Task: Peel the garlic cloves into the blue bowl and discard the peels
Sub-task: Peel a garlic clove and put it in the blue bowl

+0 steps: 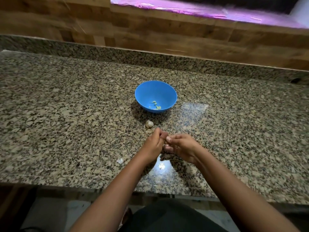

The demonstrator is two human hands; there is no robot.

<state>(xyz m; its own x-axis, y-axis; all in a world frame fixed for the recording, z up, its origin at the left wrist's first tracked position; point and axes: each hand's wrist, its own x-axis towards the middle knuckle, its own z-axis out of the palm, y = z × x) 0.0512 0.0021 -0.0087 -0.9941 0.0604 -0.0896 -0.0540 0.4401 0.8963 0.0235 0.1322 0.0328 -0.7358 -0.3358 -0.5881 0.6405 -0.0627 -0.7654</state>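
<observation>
Both hands meet just above the speckled granite counter (66,106): the left hand (154,144) and right hand (181,147) have their fingers curled in, fingertips touching, apparently pinching a small garlic clove between them, though the fingers hide it and I cannot tell for sure. Just beyond them lies a pale unpeeled garlic piece (149,123), near the round blue plastic bowl (147,91), which holds a few peeled yellowish cloves (156,105). A white scrap of peel (120,160) lies left of the left wrist. Behind the counter runs a wood-patterned wall (150,29).
</observation>
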